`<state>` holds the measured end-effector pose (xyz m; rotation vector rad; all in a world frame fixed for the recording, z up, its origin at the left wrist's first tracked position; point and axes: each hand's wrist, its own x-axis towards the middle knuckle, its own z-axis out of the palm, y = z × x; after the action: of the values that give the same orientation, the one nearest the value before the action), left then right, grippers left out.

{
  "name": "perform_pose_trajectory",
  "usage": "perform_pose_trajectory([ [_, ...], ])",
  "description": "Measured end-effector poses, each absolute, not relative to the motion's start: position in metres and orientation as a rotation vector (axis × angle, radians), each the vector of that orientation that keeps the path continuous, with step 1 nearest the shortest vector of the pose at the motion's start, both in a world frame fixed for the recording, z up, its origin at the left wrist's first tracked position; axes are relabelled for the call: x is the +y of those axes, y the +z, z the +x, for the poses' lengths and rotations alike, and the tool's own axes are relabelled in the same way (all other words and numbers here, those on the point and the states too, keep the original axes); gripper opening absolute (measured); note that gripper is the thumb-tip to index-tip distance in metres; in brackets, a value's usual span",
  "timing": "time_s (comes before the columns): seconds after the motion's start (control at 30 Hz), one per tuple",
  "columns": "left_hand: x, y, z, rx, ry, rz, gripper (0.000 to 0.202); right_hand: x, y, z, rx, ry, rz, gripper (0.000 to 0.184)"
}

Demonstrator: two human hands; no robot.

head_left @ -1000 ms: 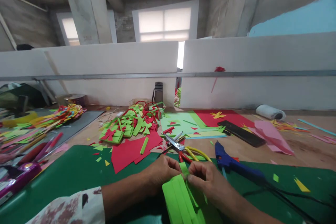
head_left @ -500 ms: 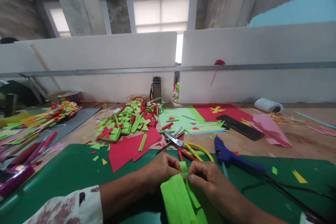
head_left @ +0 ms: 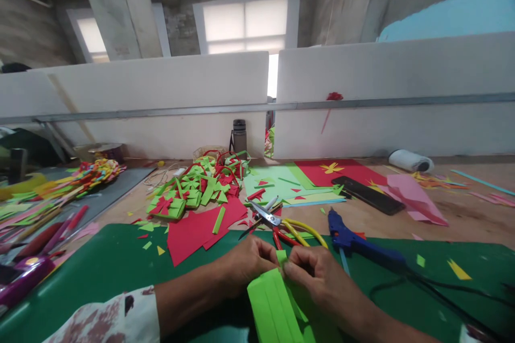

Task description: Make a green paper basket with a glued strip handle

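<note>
A folded bright green paper piece (head_left: 273, 305), made of side-by-side strips, stands between my hands at the bottom centre. My left hand (head_left: 251, 262) pinches its upper left edge near the top. With thumb and forefinger, my right hand (head_left: 317, 273) grips a narrow green strip (head_left: 282, 257) at its upper right. The fingertips of both hands almost meet there, and they hide part of the strip. Just beyond them lie scissors with yellow handles (head_left: 295, 230) and a red-handled tool (head_left: 281, 238). To the right rests a blue glue gun (head_left: 362, 244).
A green mat (head_left: 132, 262) covers the near table. Beyond it are red paper sheets (head_left: 197, 230), a heap of green and red folded paper (head_left: 201, 182), a black phone (head_left: 368, 195), pink paper (head_left: 418, 198) and a dark bottle (head_left: 240, 136). The glue gun's cord (head_left: 446, 300) runs right.
My right hand has shifted slightly left, closer to my left fingertips. Less of the narrow green strip shows above and below my fingers. Both hands keep their hold.
</note>
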<state>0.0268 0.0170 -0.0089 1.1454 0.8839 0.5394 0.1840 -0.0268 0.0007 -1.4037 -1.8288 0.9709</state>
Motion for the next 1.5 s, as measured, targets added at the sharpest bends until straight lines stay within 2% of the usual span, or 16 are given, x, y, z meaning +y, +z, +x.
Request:
perform_pose_trajectory([
  [0.23, 0.0157, -0.0083, 0.028, 0.892, 0.547, 1.146, 0.022, -0.0283, 0.003, 0.1852, -1.877, 0.929, -1.378, 0.026],
  [0.63, 0.0156, -0.0075, 0.0264, 0.899, 0.55, 1.126, 0.028, -0.0307, 0.0011, 0.1894, -1.952, 0.897, -1.38, 0.018],
  [1.03, 0.0168, -0.01, 0.0244, 0.89, 0.55, 1.089, 0.029, -0.0307, 0.0016, 0.1912, -1.953, 0.977, -1.376, 0.012],
  [1.33, 0.018, -0.009, 0.0226, 0.855, 0.534, 1.052, 0.016, -0.0287, 0.0044, 0.1914, -1.939, 1.051, -1.41, 0.014],
  [1.5, 0.0189, -0.0082, 0.0234, 0.868, 0.546, 1.046, 0.011, -0.0285, 0.0066, 0.1897, -1.972, 0.964, -1.438, 0.012],
])
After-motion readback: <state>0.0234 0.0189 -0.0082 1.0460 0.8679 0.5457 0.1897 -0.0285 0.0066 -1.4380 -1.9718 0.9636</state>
